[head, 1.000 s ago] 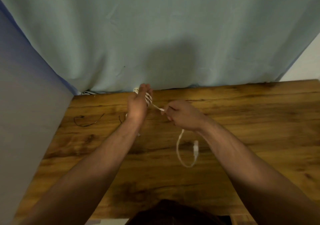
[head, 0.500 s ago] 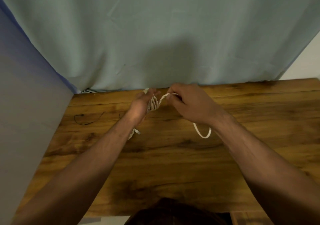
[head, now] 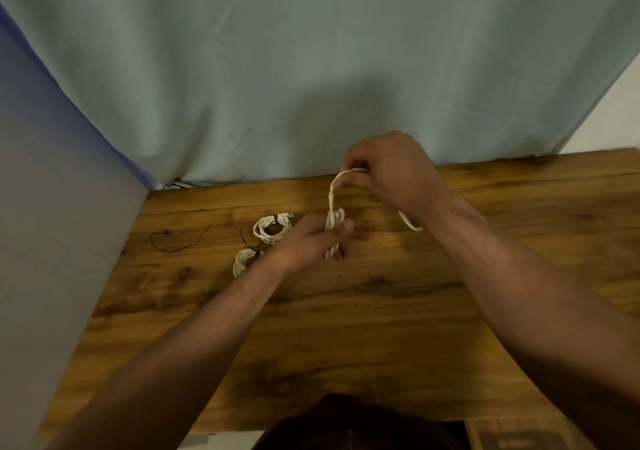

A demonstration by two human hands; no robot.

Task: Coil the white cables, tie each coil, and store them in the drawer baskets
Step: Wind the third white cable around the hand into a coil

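Note:
My left hand point(head: 311, 240) grips a part-wound coil of white cable point(head: 334, 231) just above the wooden table point(head: 381, 328). My right hand point(head: 391, 169) is raised behind it and pinches the free strand of the same cable, which arcs up from the coil to its fingers. The loose tail point(head: 408, 223) hangs below the right wrist. Two finished white coils lie to the left, each bound with a dark tie: one point(head: 272, 230) farther back, one point(head: 244, 261) partly hidden by my left forearm.
A loose thin black tie wire point(head: 176, 242) lies on the table's left side. A pale green curtain point(head: 311, 69) hangs behind the table, and a grey panel point(head: 52, 224) stands along the left edge.
My right hand has lifted up and back with the strand, making another turn. My left hand has dropped and shifted right with the coil, uncovering the two tied coils on the left.

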